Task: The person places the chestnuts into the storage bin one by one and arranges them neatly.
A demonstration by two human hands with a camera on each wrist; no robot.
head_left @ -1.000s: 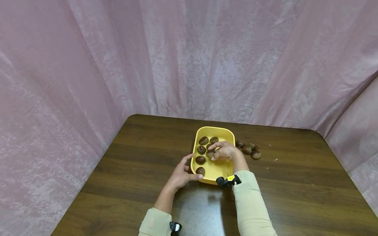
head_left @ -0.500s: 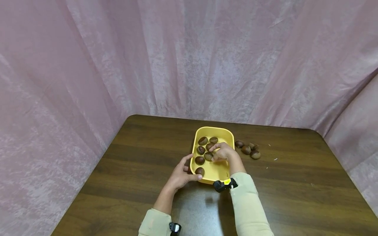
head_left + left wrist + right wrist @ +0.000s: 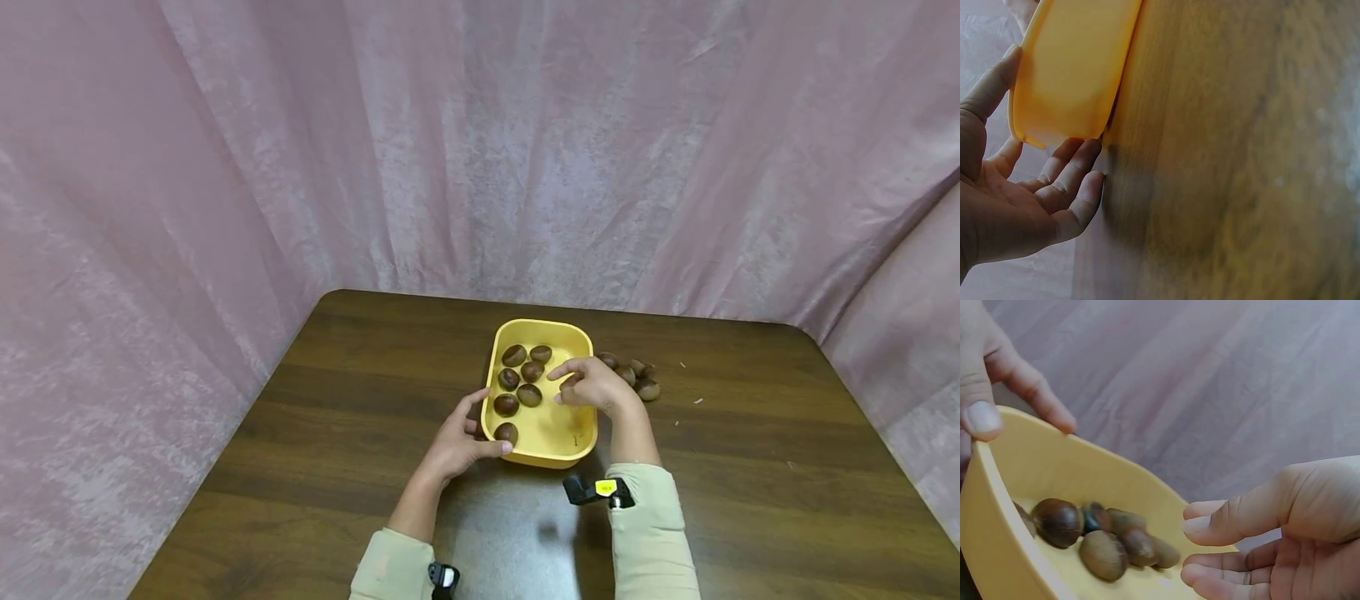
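Observation:
A yellow rectangular box (image 3: 551, 432) stands on the table, with several brown chestnuts (image 3: 529, 395) along its left half. My left hand (image 3: 456, 446) grips its near left corner. The thumb lies over the rim, while the other fingers (image 3: 1069, 178) touch the outside wall. Over the box's right side hovers my right hand (image 3: 600, 390). In the right wrist view, the thumb and fingers of the right hand (image 3: 1272, 534) are spread apart with nothing between them. That hand partly hides the right rim in the head view.
Several more chestnuts (image 3: 647, 389) lie in a cluster on the brown wooden table (image 3: 750, 467), just right of the box. Small pale scraps (image 3: 698, 401) are scattered farther right. A pink curtain (image 3: 525, 167) hangs behind the table.
My right hand has let go of a chestnut, which now lies in the box beside the left row. It has then moved right, toward the box's right rim. The left hand stays put.

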